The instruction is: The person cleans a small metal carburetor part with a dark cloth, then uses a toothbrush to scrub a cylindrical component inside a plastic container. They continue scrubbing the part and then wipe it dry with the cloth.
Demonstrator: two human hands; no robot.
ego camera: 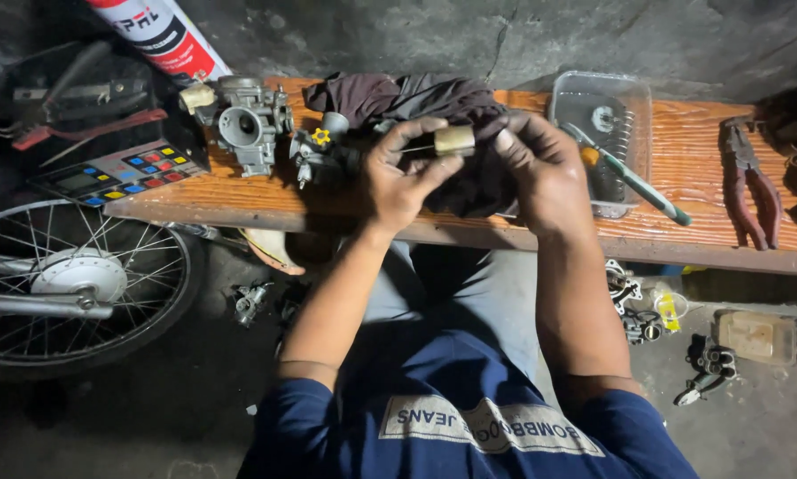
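Two grey metal carburettors (246,120) (320,153) on one orange wooden plank (709,191); one clear plastic tray (601,133), one green-handled screwdriver (633,177), one red-handled pliers (753,182), one dark cloth (416,98), one spoked wheel (75,284).

Orange-brown grained wooden plank surface (709,168); pale brass-coloured small cylinder (454,139); dark maroon and grey crumpled cloth (416,96); dull silver-grey metal carburettor (243,120); clear plastic tray (633,96); green-shafted screwdriver with an orange collar (633,177); dark red-handled pliers (751,182); red, white and black spray can (159,34); navy blue shirt with a pale patch (469,426)
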